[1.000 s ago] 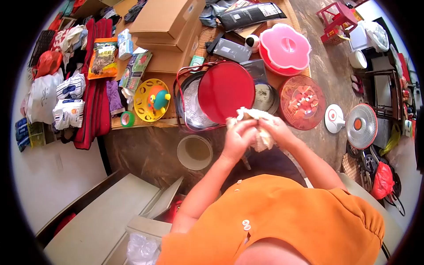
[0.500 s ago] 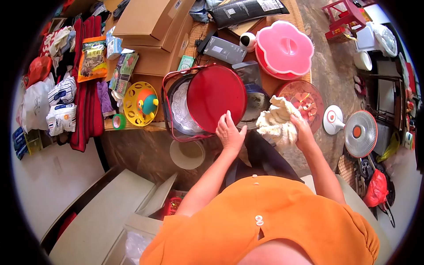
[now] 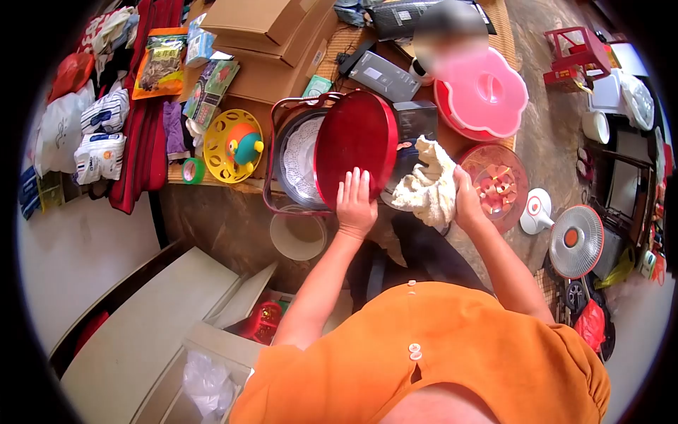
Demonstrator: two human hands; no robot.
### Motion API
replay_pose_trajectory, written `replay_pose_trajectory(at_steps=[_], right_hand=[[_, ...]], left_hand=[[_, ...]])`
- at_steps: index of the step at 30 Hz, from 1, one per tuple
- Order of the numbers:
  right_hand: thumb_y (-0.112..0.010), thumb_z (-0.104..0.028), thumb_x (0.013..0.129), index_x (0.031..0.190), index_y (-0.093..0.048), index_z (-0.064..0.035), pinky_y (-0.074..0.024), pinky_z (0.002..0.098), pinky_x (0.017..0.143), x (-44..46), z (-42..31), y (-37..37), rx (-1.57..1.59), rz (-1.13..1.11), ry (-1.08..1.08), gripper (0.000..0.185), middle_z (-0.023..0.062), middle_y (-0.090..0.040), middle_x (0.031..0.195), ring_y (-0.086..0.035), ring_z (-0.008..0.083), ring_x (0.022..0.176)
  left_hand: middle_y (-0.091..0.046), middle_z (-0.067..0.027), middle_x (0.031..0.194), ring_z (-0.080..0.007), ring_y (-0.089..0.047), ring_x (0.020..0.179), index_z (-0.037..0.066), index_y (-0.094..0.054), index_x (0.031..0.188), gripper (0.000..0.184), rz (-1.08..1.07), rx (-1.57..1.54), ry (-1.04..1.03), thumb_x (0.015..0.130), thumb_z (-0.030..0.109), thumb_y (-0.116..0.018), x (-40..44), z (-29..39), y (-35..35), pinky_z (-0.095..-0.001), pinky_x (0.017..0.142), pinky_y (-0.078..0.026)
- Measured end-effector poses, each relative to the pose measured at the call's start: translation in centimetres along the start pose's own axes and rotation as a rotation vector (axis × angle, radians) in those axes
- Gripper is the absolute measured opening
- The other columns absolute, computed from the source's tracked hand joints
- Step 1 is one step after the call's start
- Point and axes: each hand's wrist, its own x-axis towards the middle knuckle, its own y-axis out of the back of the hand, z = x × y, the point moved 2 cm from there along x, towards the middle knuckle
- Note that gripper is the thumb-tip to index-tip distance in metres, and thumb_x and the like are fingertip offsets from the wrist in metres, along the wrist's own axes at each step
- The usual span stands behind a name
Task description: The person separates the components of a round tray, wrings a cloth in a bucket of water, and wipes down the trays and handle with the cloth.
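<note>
A round red lid (image 3: pixel 355 150) stands tilted over the right part of a round container with a dark red handle (image 3: pixel 269 162) and a lacy white paper lining (image 3: pixel 300 150). My left hand (image 3: pixel 357 210) lies against the lid's lower face, its fingers stretched out and flat; the thumb is hard to make out. To the right, my right hand (image 3: pixel 469 201) grips a crumpled cream-coloured cloth (image 3: pixel 429 185), which hangs in front of a dark bowl-like container, partly covering it. Beyond that hand sits a round reddish see-through dish (image 3: pixel 519 173) with petal-like pieces inside.
A pink flower-shaped lidded box (image 3: pixel 487 95), a grey box (image 3: pixel 385 75) and stacked cardboard boxes (image 3: pixel 258 42) crowd the table. A yellow toy ring (image 3: pixel 215 131) lies at the left. Below the table edge stands a white bucket (image 3: pixel 298 237). A fan (image 3: pixel 576 240) is on the right.
The red lid has tipped more upright, and my left hand has shifted from its rim onto its face. The cloth in my right hand has moved slightly left. The whole view has shifted a little.
</note>
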Motion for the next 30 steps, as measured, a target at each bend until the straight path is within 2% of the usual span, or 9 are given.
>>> replay_pose_trajectory(at_steps=[3, 8, 11, 17, 19, 24, 27, 29, 30], right_hand=[[-0.041, -0.031, 0.090, 0.114, -0.050, 0.0030, -0.0404, 0.0290, 0.086, -0.1, -1.7, -2.8, -0.109, -0.132, -0.014, 0.043, 0.0085, -0.057, 0.104, -0.054, 0.0164, 0.095], [-0.051, -0.024, 0.088, 0.106, -0.057, 0.0014, -0.0399, 0.0261, 0.080, -0.3, -4.0, -6.2, -0.366, -0.189, 0.182, 0.032, 0.0060, -0.058, 0.095, -0.052, 0.0144, 0.087], [-0.053, -0.023, 0.087, 0.102, -0.060, -0.0001, -0.0387, 0.0276, 0.083, 1.3, -3.9, -6.3, -0.581, -0.219, 0.420, 0.028, 0.0064, -0.056, 0.094, -0.051, 0.0161, 0.092], [-0.062, -0.019, 0.079, 0.098, -0.062, -0.0025, -0.0392, 0.0333, 0.091, -6.2, -10.1, -16.8, -0.926, -0.319, 1.089, 0.025, 0.0147, -0.051, 0.107, -0.051, 0.0283, 0.098], [-0.064, -0.014, 0.072, 0.098, -0.061, -0.0045, -0.0428, 0.0365, 0.087, -9.1, -10.5, -20.9, -0.930, -0.382, 1.415, 0.028, 0.0147, -0.048, 0.114, -0.052, 0.0315, 0.097], [-0.057, -0.012, 0.064, 0.083, -0.055, -0.0078, -0.0482, 0.0304, 0.066, -12.9, -10.1, -27.0, -1.060, -0.421, 1.803, 0.020, 0.0065, -0.049, 0.096, -0.053, 0.0210, 0.077], [-0.063, -0.014, 0.066, 0.083, -0.055, -0.0076, -0.0496, 0.0306, 0.066, -13.7, -13.7, -27.4, -0.872, -0.252, 1.861, 0.020, 0.0066, -0.052, 0.091, -0.056, 0.0225, 0.081], [-0.062, -0.021, 0.077, 0.082, -0.057, -0.0039, -0.0504, 0.0334, 0.065, -12.5, -16.3, -26.8, -1.005, -0.143, 1.724, 0.018, 0.0104, -0.057, 0.089, -0.059, 0.0279, 0.075], [-0.058, -0.022, 0.082, 0.083, -0.060, -0.0010, -0.0498, 0.0357, 0.068, -10.9, -17.7, -26.2, -0.866, -0.132, 1.506, 0.022, 0.0133, -0.059, 0.088, -0.060, 0.0296, 0.075]], left_hand=[[-0.054, -0.0181, 0.118, -0.0330, -0.055, 0.104, 0.000, -0.046, 0.118, 0.053, 0.198, -0.150, 0.049, 0.066, 0.002, -0.060, 2.4, -1.6, 3.7, -0.0375, 0.088, -0.045], [-0.063, -0.0174, 0.091, -0.0355, -0.061, 0.078, 0.004, -0.051, 0.110, 0.040, 0.288, -0.110, 0.114, 0.071, 0.001, -0.058, 5.2, -2.1, 7.6, -0.0413, 0.068, -0.050], [-0.063, -0.0179, 0.085, -0.0366, -0.060, 0.074, 0.005, -0.053, 0.105, 0.035, 0.278, -0.062, 0.251, 0.071, 0.001, -0.058, 6.0, -2.6, 10.7, -0.0424, 0.065, -0.049], [-0.064, -0.0141, 0.087, -0.0325, -0.062, 0.075, 0.005, -0.053, 0.105, 0.036, 0.424, 0.030, 0.129, 0.070, 0.000, -0.059, 7.3, -1.5, 18.6, -0.0402, 0.065, -0.050], [-0.064, -0.0139, 0.088, -0.0322, -0.063, 0.077, 0.005, -0.053, 0.105, 0.037, 0.461, 0.021, 0.130, 0.069, 0.000, -0.059, 7.7, -0.9, 20.5, -0.0399, 0.066, -0.050], [-0.061, -0.0166, 0.082, -0.0347, -0.060, 0.069, 0.002, -0.053, 0.106, 0.034, 0.414, -0.024, 0.069, 0.073, 0.006, -0.062, 8.3, 0.9, 24.9, -0.0401, 0.061, -0.048], [-0.061, -0.0162, 0.079, -0.0343, -0.060, 0.067, 0.002, -0.056, 0.102, 0.032, 0.529, 0.002, 0.007, 0.071, 0.003, -0.062, 8.7, 3.0, 27.6, -0.0395, 0.059, -0.048], [-0.062, -0.0158, 0.077, -0.0336, -0.060, 0.067, 0.002, -0.058, 0.099, 0.030, 0.516, -0.048, -0.004, 0.070, -0.001, -0.061, 8.5, 4.6, 29.5, -0.0372, 0.060, -0.048], [-0.062, -0.0158, 0.077, -0.0334, -0.061, 0.068, 0.002, -0.058, 0.099, 0.030, 0.504, -0.071, -0.019, 0.070, -0.001, -0.060, 8.1, 4.8, 30.2, -0.0367, 0.060, -0.048]])
